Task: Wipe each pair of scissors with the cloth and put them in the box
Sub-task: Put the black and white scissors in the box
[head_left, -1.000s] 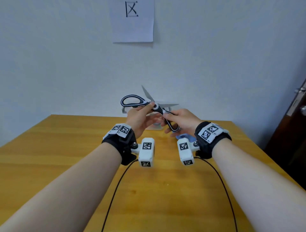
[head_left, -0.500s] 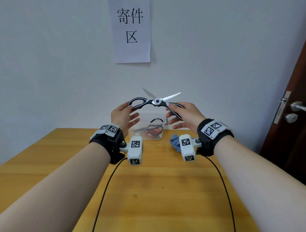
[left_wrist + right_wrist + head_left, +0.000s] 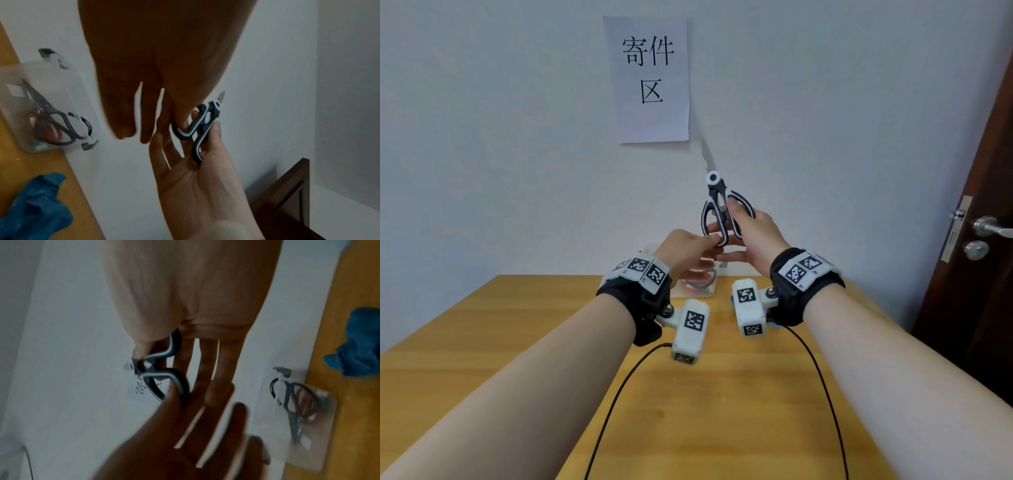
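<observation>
scissors [image 3: 717,202] blades now closed, upright | right hand [image 3: 753,236] fingers grip looped handles | left hand [image 3: 685,251] pinches

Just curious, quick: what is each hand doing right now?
Left hand: pinches one handle loop of the scissors.
Right hand: grips the other handle; blades closed, pointing up.

Looks like a plain office or mailroom corner: wooden table [image 3: 524,342], bare white wall [image 3: 482,154], printed paper sign [image 3: 650,78], brown door [image 3: 983,240].
</observation>
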Motion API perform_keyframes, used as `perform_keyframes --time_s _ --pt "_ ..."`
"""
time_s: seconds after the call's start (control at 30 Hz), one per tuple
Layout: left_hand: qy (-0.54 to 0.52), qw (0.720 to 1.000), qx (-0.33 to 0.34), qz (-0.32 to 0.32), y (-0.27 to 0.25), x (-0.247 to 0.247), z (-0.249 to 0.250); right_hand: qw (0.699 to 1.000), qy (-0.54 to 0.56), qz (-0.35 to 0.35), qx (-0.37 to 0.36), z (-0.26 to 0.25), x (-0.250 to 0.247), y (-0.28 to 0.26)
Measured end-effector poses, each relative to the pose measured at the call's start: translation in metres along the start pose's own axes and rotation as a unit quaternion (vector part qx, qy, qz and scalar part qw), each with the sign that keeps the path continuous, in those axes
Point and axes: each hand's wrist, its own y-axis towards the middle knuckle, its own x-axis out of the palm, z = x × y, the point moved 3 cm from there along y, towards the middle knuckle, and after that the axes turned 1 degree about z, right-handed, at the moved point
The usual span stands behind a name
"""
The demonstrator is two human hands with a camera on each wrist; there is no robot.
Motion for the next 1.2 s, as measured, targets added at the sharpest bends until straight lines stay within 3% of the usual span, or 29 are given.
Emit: perform_keyframes --time_s 0.13,0.23,0.33,0.43,0.83,1.03,1.2 --pt "0.054 0.997 -0.041 -0.023 -0.002 -0.008 0.004 1.0 -0.009 -0.003 -0.001 -0.005 -0.006 -0.002" --pt "-0.016 0.999 -0.029 -0.018 -0.001 -0.019 0.009 1.0 -0.023 -0.011 0.01 -0.004 -0.013 -0.002" --pt "-0.129 0.991 0.016 0.021 -0.001 -0.025 0.018 0.998 -0.031 -0.041 0.035 0.0 -0.012 -0.002" --pt "-0.153 0.984 0.05 0.073 0.003 -0.029 0.019 0.996 -0.036 -0.062 0.057 0.004 -0.007 -0.002" --pt "-0.231 0.959 0.014 0.165 0.051 -0.053 -0.011 0.992 -0.026 -0.078 0.091 0.037 -0.016 0.032" --pt "-0.236 0.955 -0.01 0.178 0.084 -0.055 -0.029 0.993 -0.009 -0.046 0.111 0.063 -0.032 0.068" --pt "-0.238 0.955 -0.048 0.173 0.118 -0.06 -0.045 0.992 0.043 0.026 0.119 0.079 -0.041 0.106"
